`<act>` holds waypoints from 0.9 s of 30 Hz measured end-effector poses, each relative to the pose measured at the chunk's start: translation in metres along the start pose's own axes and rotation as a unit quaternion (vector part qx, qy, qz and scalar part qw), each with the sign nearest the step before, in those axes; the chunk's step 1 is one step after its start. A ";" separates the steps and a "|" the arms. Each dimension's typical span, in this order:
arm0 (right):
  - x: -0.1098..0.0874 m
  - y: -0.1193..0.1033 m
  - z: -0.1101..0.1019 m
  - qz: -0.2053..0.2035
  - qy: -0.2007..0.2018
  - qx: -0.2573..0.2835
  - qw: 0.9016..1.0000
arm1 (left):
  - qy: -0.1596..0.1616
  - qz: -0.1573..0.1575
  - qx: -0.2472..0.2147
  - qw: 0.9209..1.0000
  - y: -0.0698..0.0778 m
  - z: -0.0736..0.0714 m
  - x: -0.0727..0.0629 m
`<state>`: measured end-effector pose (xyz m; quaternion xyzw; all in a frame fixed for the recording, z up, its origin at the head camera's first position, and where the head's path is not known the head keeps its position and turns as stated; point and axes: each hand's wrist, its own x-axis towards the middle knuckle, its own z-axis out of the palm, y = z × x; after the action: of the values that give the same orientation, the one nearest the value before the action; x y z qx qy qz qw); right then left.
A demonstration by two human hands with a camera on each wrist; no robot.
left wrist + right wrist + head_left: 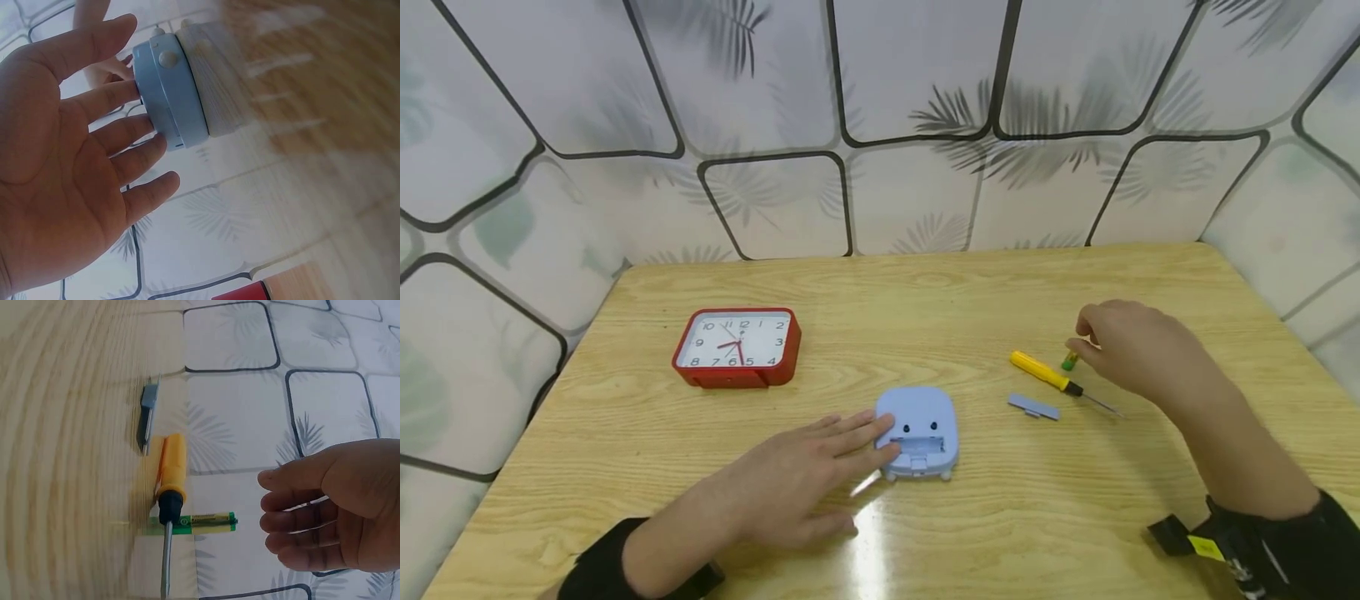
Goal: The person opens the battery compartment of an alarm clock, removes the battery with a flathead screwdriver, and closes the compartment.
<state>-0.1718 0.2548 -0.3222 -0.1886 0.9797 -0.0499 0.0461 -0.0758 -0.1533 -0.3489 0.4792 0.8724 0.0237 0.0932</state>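
A light-blue alarm clock (917, 408) lies with its back up, showing two dark knobs and an uncovered battery compartment. My left hand (808, 471) rests its spread fingertips on the clock's left side; the left wrist view shows those fingers fairly straight against its edge (178, 87). A green and yellow battery (209, 522) stands on end on the table. Just above it hovers my right hand (1138, 346), fingers loosely bent. In the right wrist view a gap separates that hand (331, 506) from the battery. The head view hides the battery's top behind the thumb.
A yellow-handled screwdriver (1041, 369) lies beside the battery, its shaft pointing right. Near it is a light-blue battery cover (1033, 407). A red rectangular clock (737, 346) sits at the back left of the wooden table (910, 317). Patterned walls (917, 200) border the table.
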 end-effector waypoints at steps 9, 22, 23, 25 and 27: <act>-0.003 -0.037 0.015 -0.136 -0.074 0.094 0.983 | 0.003 0.000 -0.005 1.000 -0.001 0.002 -0.003; 0.001 -0.042 0.036 -0.130 -0.122 0.055 0.982 | 0.017 -0.009 -0.037 0.999 -0.004 0.003 -0.001; 0.001 -0.043 0.036 -0.132 -0.120 0.054 0.982 | 0.017 -0.009 -0.038 0.999 -0.004 0.003 -0.001; 0.001 -0.044 0.037 -0.139 -0.115 0.050 0.982 | 0.018 -0.008 -0.038 0.999 -0.005 0.004 -0.001; 0.000 -0.046 0.038 -0.153 -0.109 0.038 0.981 | 0.019 -0.007 -0.039 0.999 -0.005 0.004 -0.001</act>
<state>-0.1513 0.2094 -0.3549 -0.3389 0.9257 -0.0727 0.1512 -0.0786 -0.1571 -0.3534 0.4686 0.8757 0.0662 0.0956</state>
